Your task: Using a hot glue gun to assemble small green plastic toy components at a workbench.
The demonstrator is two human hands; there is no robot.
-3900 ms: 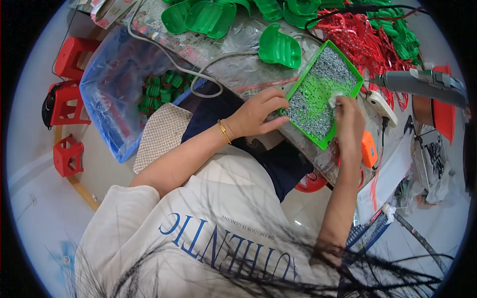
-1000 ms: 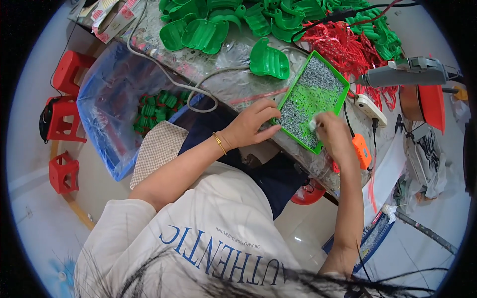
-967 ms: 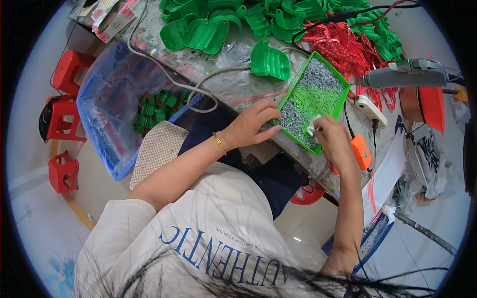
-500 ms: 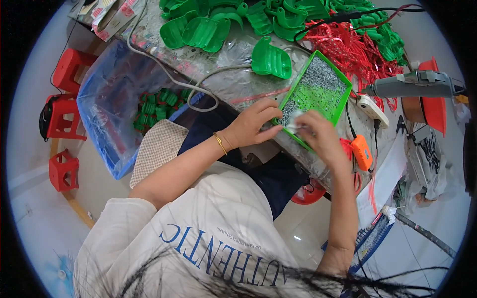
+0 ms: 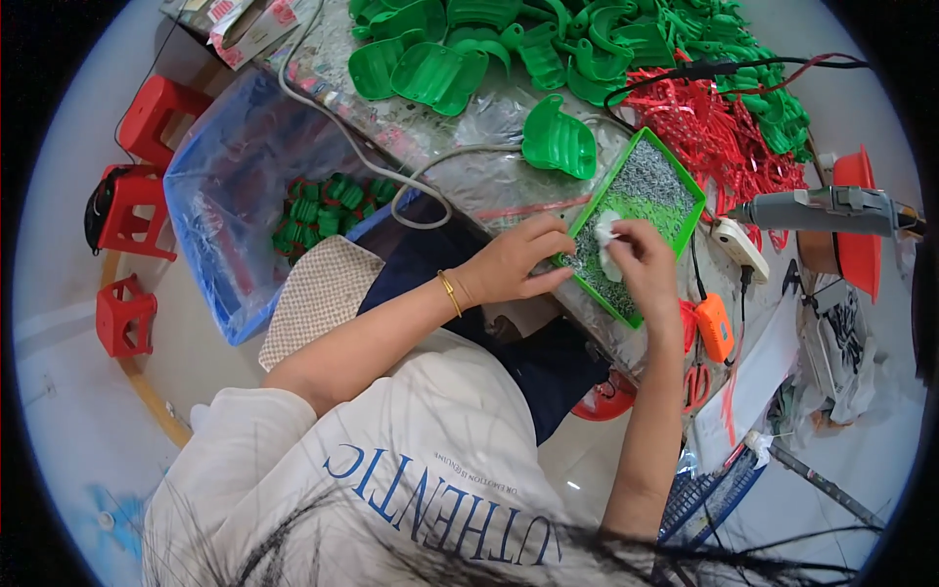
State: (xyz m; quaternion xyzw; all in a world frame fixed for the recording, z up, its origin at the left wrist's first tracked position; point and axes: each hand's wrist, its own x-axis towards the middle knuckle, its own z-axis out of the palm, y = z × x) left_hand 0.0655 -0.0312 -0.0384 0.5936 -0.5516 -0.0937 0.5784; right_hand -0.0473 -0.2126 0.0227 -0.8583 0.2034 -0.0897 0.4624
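My left hand (image 5: 516,264) rests on the near left edge of a green tray (image 5: 685,174) filled with small grey bits, its fingers curled against the rim. Over the tray's lower part, my right hand (image 5: 641,262) pinches a small white piece (image 5: 605,235) between thumb and fingers. The two hands are close together, almost touching. A gold bracelet (image 5: 449,292) sits on my left wrist.
Green plastic shells (image 5: 548,44) and red strips (image 5: 724,127) are piled at the table's far side. One green shell (image 5: 558,142) lies beside the tray. A grey glue gun (image 5: 831,208), an orange tool (image 5: 714,328) and a blue bin of green parts (image 5: 245,196) stand around; red stools (image 5: 127,210) at left.
My right hand has slid down and left along the tray toward my left hand, still holding the white piece. The left hand has stayed at the tray's edge.
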